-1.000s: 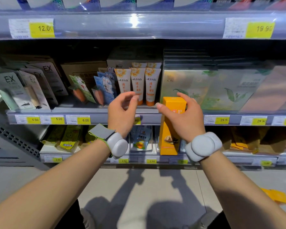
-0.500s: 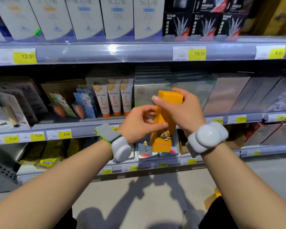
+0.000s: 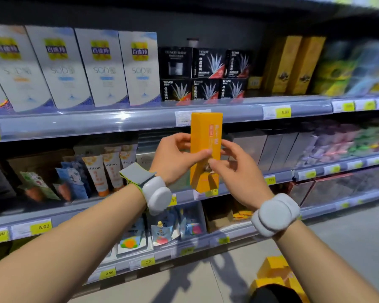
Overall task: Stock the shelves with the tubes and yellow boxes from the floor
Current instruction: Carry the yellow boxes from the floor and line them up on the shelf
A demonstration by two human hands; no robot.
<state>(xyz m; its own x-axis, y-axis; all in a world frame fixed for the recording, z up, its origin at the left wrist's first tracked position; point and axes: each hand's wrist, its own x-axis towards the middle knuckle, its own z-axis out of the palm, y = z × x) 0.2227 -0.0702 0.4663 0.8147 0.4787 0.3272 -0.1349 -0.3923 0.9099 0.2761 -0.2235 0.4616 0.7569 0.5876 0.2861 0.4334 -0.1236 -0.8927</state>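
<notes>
Now upright at frame centre, the yellow box (image 3: pixel 206 149), where half a second back sat lower and tilted, and a second back stood against the lower shelves under the right hand alone. Taken up meanwhile by the left hand (image 3: pixel 175 159), thumb laid across the front face and fingers curled round the left edge, a firm grip at mid-height. Loosened on the other side: right hand (image 3: pixel 234 169) with fingertips only touching the right edge and front, no longer wrapped over the top. View swung upward too, bringing in the upper shelf (image 3: pixel 140 121) with two matching shelved yellow boxes (image 3: pixel 293 64) in the upper right of the frame, a gap just left of them. Probably a lift toward that row, so placing looks near but not yet done. More boxes on the floor (image 3: pixel 274 270) at lower right, cut by the frame edge and partly behind a dark shape, count unclear. Tubes (image 3: pixel 96 173) standing on the middle shelf at left; none visible on the floor. Right side of frame smeared by motion, labels and price tags there unreadable. Box's back face and left fingertips hidden.
</notes>
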